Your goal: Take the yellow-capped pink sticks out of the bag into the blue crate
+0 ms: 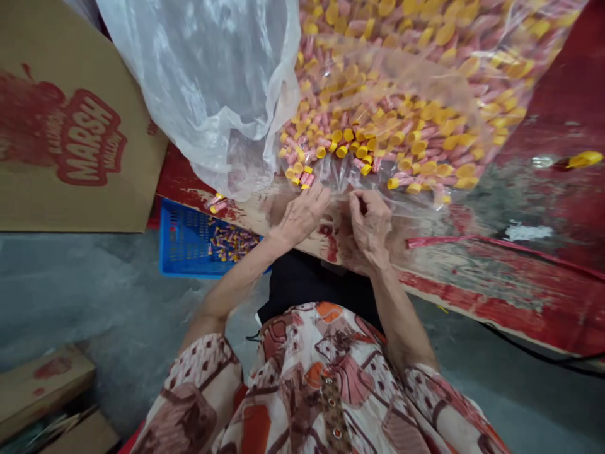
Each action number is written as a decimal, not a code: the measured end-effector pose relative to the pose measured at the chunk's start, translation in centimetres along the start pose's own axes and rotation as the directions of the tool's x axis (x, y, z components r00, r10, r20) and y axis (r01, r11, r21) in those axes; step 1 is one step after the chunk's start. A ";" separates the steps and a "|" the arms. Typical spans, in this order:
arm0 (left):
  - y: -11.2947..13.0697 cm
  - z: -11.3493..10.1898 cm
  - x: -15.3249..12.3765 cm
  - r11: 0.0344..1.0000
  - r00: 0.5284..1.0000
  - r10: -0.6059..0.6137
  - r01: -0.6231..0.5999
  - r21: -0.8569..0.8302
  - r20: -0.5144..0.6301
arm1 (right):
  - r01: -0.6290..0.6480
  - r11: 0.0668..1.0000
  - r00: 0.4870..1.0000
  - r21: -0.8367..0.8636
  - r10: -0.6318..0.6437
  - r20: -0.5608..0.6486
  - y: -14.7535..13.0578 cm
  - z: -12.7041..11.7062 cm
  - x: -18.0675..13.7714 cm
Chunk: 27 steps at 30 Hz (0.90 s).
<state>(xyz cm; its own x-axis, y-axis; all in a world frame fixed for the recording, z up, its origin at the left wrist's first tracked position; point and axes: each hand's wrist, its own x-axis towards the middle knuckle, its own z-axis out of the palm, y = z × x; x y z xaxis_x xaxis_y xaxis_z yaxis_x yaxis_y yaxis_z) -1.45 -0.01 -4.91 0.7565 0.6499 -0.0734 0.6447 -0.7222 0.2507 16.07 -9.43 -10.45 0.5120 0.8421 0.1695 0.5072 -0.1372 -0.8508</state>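
The clear plastic bag [336, 175] is apparently pinched by the right hand [372, 222], probably for steadiness; whether the left hand [305, 215] grips cannot be told.

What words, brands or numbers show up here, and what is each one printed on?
"MARSH" and, smaller beneath it, "MALLOW": red logo on the large cardboard box.
Smaller word beside "MARSH", same box: too blurred to read surely.
Small red print near that box's right edge: unreadable.
Red print on the lower-left carton: too blurred.
Markings on the small pink-and-yellow pieces: too small.
No readable numbers.
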 end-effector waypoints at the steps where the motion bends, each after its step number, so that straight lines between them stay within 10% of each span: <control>1: 0.1 0.1 0.1 1.000 1.000 0.018 -0.018 0.004 -0.004 | 0.016 1.000 1.000 0.012 -0.016 -0.015 0.0 0.0 0.1; 11: -4.3 -2.0 -6.0 0.989 0.975 -0.134 0.142 0.034 -0.177 | 0.218 0.942 0.966 -0.255 -0.171 0.193 -2.3 3.2 1.2; 18: -11.3 -5.5 -15.4 0.822 0.781 -0.502 0.565 0.079 -0.371 | 0.193 0.932 0.952 -0.307 -0.101 0.290 -5.4 7.8 3.7; 23: -15.9 -3.1 -5.7 0.880 0.788 -0.473 0.395 -0.265 -0.395 | 0.216 0.916 0.949 -0.337 -0.116 0.293 -5.0 8.2 2.9; 27: -21.3 -1.4 6.7 0.751 0.650 -0.627 0.358 -0.555 -0.430 | 0.283 0.915 0.933 -0.286 -0.193 0.304 -4.1 7.1 2.7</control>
<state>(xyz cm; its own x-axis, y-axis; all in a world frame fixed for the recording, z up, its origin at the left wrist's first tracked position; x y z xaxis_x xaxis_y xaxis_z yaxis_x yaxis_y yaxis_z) -10.29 20.07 -9.40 0.0404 0.9768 0.2104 0.6940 -0.1789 0.6974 10.41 -2.86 -10.03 0.1694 0.9705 0.1714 0.8076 -0.0370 -0.5886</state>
